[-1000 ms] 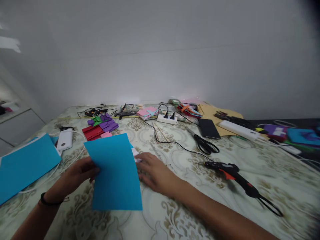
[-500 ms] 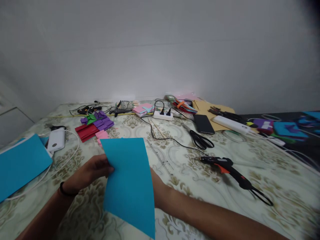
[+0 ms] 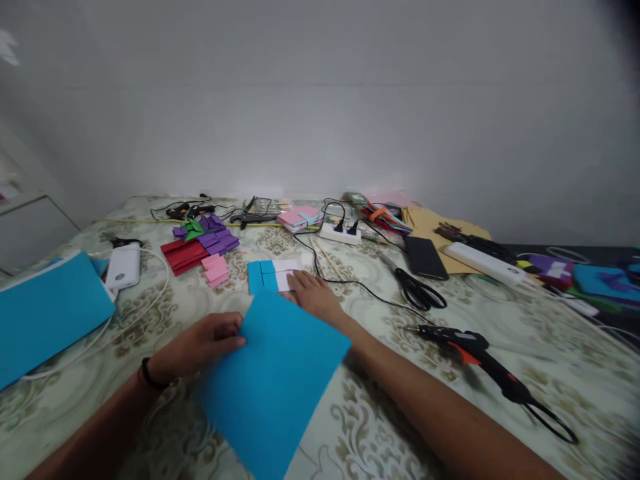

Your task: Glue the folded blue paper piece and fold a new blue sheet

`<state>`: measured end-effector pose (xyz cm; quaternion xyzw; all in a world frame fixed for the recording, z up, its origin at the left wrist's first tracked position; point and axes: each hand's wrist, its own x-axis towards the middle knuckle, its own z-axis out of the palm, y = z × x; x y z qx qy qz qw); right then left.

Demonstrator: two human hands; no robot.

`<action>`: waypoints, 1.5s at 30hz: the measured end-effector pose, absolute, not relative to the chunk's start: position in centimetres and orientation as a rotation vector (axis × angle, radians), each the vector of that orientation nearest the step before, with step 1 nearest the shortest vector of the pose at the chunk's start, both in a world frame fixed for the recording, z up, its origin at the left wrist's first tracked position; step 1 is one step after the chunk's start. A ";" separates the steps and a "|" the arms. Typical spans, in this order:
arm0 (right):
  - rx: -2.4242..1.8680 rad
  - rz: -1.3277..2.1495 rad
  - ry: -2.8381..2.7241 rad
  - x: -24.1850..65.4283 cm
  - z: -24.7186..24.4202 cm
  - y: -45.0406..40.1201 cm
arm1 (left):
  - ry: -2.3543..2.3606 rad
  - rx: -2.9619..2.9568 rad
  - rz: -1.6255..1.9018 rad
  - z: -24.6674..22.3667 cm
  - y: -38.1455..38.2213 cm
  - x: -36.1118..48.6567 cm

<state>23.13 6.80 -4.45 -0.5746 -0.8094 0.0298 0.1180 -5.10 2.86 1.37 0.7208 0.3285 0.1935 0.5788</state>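
Observation:
A large blue sheet (image 3: 277, 380) hangs tilted in front of me, its left edge pinched between the thumb and fingers of my left hand (image 3: 207, 343). Farther forward, my right hand (image 3: 313, 293) lies with its fingers stretched over small blue and white paper pieces (image 3: 267, 275) on the patterned tablecloth (image 3: 370, 413). The sheet's upper edge covers the near side of those pieces. Pink folded strips (image 3: 215, 269) lie just left of them, beside red strips (image 3: 184, 256) and purple strips (image 3: 219, 237).
A glue gun (image 3: 470, 350) and black-handled scissors (image 3: 417, 287) lie at the right, near a black phone (image 3: 425, 257). A power strip (image 3: 340, 233) with cords stands behind. At the left are a blue stack (image 3: 50, 317) and a white power bank (image 3: 123, 265).
The blue sheet has tilted and swung to the right. My right hand has come into view from behind it, touching the small pieces. The view has shifted slightly left.

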 end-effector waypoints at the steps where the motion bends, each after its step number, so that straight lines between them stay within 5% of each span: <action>1: -1.684 0.106 -2.345 23.1 -4.2 7.1 | 0.744 1.709 0.354 1.5 2.7 -5.0; 6: -1.609 0.211 -2.236 22.5 -3.6 9.0 | 0.714 1.759 0.179 1.6 2.2 -4.5; 16: -1.312 0.576 -1.751 24.3 -2.2 3.6 | 1.123 1.578 0.836 0.7 3.4 -4.5; 21: -1.087 0.929 -1.604 25.6 -3.1 -2.2 | 1.057 1.511 0.775 0.2 2.9 -3.7; 45: -0.776 1.336 -1.783 25.1 -2.5 -3.4 | 0.748 1.342 0.246 0.6 2.0 -3.7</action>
